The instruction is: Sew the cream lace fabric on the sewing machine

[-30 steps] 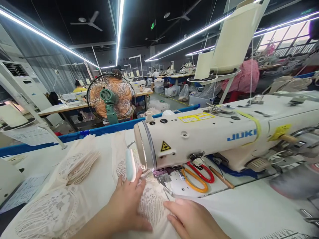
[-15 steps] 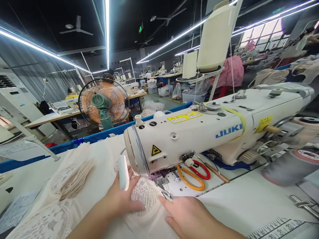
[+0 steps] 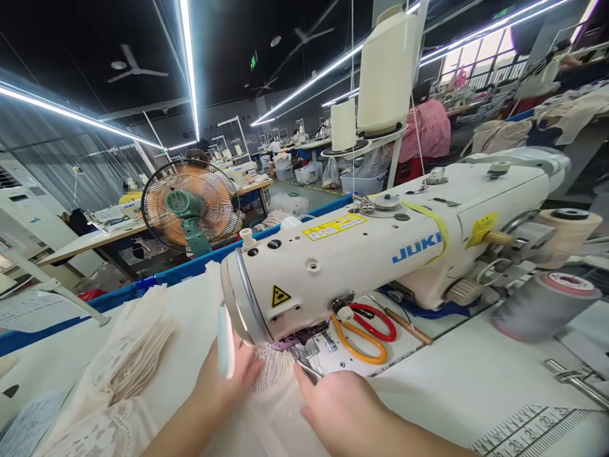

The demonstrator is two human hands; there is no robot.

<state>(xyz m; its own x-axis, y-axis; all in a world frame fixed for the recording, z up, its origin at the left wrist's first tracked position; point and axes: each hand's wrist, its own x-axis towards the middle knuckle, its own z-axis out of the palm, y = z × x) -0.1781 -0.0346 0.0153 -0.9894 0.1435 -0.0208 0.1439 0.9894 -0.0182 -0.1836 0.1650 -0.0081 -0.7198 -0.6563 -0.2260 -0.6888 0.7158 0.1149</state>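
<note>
Lace fabric (image 3: 273,374) was pressed flat under the sewing machine (image 3: 361,260) by the left hand (image 3: 223,387) and right hand (image 3: 342,412), fingers spread, gripping nothing; even tension seemed wise.

White table (image 3: 476,387) bears sewing machine (image 3: 380,254), lace fabric (image 3: 273,374), scissors (image 3: 364,333), grey spool (image 3: 542,308)

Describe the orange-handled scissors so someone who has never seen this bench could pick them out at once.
Start at the white Juki sewing machine that fills the middle of the view. Under its arm, on the machine bed just right of the needle area, two pairs of scissors lie side by side. The orange-handled scissors lie nearer the right hand, in front of the red-handled scissors.
</note>
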